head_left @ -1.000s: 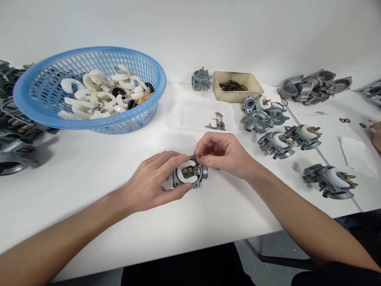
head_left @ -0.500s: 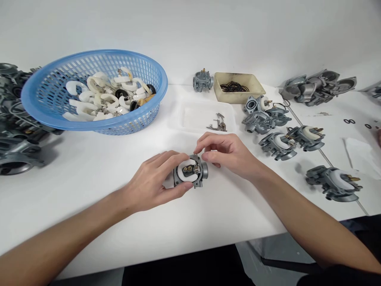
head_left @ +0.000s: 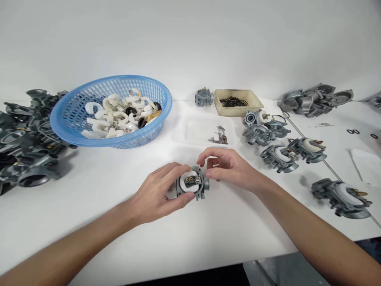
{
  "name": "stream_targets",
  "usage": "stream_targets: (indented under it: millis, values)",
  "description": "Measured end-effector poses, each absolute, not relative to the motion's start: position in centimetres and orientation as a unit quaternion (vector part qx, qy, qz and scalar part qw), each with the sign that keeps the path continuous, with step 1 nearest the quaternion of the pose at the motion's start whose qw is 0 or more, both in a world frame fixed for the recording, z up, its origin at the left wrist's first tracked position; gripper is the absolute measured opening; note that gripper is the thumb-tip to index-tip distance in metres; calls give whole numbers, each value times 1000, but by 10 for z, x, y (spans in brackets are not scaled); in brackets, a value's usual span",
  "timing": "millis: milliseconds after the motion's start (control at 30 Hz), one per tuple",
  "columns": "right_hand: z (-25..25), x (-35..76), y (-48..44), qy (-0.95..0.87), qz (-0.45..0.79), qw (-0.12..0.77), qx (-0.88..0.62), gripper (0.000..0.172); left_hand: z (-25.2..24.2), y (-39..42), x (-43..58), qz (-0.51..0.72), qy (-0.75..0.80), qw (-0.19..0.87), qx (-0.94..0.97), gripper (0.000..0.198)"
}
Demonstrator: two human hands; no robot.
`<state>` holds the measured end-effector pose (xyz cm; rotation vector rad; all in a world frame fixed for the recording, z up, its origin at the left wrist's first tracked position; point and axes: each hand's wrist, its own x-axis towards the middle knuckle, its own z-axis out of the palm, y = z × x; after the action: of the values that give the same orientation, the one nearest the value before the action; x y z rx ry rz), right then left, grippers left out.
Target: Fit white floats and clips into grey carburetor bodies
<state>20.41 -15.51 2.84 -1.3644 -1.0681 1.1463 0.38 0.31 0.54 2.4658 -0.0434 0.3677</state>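
My left hand (head_left: 154,192) grips a small grey carburetor body (head_left: 192,182) with a white float in it, holding it on the white table (head_left: 98,206). My right hand (head_left: 228,167) hovers at the body's right side, fingers curled and slightly apart, its fingertips just off the part. Whether it holds a small piece I cannot make out. A clear tray of small metal pins (head_left: 218,136) lies just beyond the hands.
A blue basket (head_left: 74,127) of white floats stands at the left, with a pile of grey carburetor bodies (head_left: 26,143) beside it. Several assembled bodies (head_left: 279,153) lie at right, a beige tray of black rings (head_left: 235,102) behind, and metal bowls (head_left: 315,95) far right.
My right fingers have lifted away from the top of the carburetor body to its right side. The view has tilted up, so everything sits lower in the frame.
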Motion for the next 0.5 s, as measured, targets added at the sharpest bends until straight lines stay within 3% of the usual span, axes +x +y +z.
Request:
stream_targets:
  millis: [300,500]
  values:
    - [26,206,-156,-473,505,481,-539,17,8,1,4,154,-19,313,937,36]
    - [26,201,-158,-471,509,454,-560,31,10,0,4,146,-14,318,937,36]
